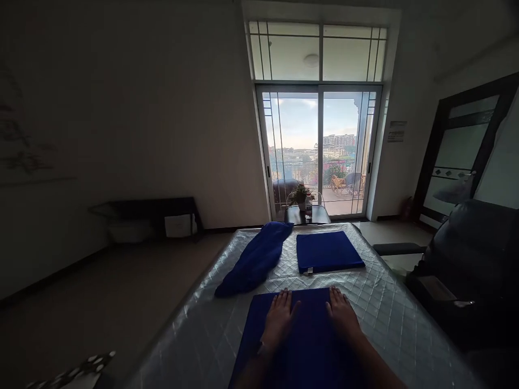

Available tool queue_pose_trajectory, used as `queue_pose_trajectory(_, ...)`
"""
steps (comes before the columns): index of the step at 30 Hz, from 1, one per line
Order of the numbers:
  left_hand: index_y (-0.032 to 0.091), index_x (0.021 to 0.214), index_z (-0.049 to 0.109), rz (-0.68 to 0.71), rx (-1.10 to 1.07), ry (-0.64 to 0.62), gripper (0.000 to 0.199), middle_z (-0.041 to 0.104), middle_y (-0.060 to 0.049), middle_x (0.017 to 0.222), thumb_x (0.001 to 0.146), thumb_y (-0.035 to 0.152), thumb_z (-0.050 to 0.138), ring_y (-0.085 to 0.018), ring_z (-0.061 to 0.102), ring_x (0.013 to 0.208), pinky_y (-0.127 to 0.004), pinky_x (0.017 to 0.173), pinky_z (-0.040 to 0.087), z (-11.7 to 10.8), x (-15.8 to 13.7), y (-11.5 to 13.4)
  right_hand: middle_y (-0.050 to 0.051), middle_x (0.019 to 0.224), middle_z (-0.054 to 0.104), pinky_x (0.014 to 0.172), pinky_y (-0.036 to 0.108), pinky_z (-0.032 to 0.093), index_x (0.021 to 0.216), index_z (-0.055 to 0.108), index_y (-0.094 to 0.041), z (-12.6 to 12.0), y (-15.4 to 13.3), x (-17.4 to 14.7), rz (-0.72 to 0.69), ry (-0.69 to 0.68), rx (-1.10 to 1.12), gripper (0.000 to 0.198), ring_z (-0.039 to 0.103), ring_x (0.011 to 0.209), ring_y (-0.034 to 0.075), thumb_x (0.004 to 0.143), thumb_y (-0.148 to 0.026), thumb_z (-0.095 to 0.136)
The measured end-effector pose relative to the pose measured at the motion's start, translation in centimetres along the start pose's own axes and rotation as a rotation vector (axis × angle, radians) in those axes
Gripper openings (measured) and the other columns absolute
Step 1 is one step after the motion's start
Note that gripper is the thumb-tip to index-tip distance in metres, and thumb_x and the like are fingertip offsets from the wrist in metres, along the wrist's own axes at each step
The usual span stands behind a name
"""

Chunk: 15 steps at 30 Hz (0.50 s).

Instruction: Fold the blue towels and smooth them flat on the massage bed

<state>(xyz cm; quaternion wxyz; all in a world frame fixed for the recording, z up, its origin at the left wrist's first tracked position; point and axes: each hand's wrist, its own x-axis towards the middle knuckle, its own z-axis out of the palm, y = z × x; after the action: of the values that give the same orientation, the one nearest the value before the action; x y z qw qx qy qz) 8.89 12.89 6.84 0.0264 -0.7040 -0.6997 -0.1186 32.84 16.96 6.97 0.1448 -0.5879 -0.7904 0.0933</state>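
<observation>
A dark blue cloth (308, 346) lies spread flat in front of me on a table with a silvery quilted cover (389, 302). My left hand (279, 316) rests palm down near the cloth's far left corner, fingers stretched out. Near the far right corner, my right hand (341, 310) lies flat in the same way. Beyond them sits a neatly folded blue cloth (329, 251) with a small white tag on its near edge. To its left is a loose, crumpled blue cloth (257, 259).
A small dark chair or stand (292, 217) with a potted plant (300, 194) and a bottle (308, 207) stands past the table's far edge. A black armchair (474, 259) is close on the right. Against the left wall is a low dark bench (154, 208).
</observation>
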Motion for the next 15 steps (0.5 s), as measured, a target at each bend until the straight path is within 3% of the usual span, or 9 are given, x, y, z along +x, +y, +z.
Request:
queue_pose_trajectory(3,0.011,0.151,0.041,-0.076,0.056,0.015,0.069,0.042,-0.015,0.161,0.102,0.055,0.023,-0.027,0.036,0.151,-0.047,0.125,0.032,-0.8,-1.1,-4.3,0.012,0.167,0.029,0.128,0.040,0.018,0.158,0.027,-0.008,-0.1,-0.1,0.0,0.005,-0.009,-0.012,0.067,0.022,0.155,0.020,0.098,-0.037,0.024)
queue_pose_trajectory(6,0.011,0.151,0.043,-0.125,0.096,0.055,0.068,0.045,-0.016,0.159,0.101,0.054,0.028,-0.029,0.038,0.150,-0.047,0.124,0.033,-1.2,-2.0,-6.7,0.012,0.167,0.029,0.128,0.041,0.018,0.158,0.028,-0.008,-0.1,-0.2,0.0,0.011,-0.006,-0.021,0.066,0.022,0.155,0.020,0.098,-0.037,0.024)
queue_pose_trajectory(10,0.012,0.151,0.044,-0.157,0.078,0.099,0.069,0.047,-0.014,0.158,0.101,0.056,0.025,-0.029,0.039,0.149,-0.046,0.122,0.035,-1.4,-2.3,-7.0,0.012,0.167,0.026,0.127,0.042,0.021,0.157,0.031,-0.007,-0.1,-0.3,-0.1,-0.007,0.007,-0.040,0.066,0.025,0.155,0.022,0.098,-0.038,0.024)
queue_pose_trajectory(15,0.006,0.150,0.043,-0.160,0.005,0.084,0.077,0.045,-0.020,0.158,0.100,0.060,0.021,-0.033,0.038,0.149,-0.051,0.122,0.034,-1.7,-2.6,-6.8,0.011,0.166,0.030,0.127,0.041,0.023,0.156,0.033,-0.008,-0.3,-0.7,-0.3,-0.004,0.025,-0.078,0.066,0.027,0.154,0.022,0.098,-0.037,0.023)
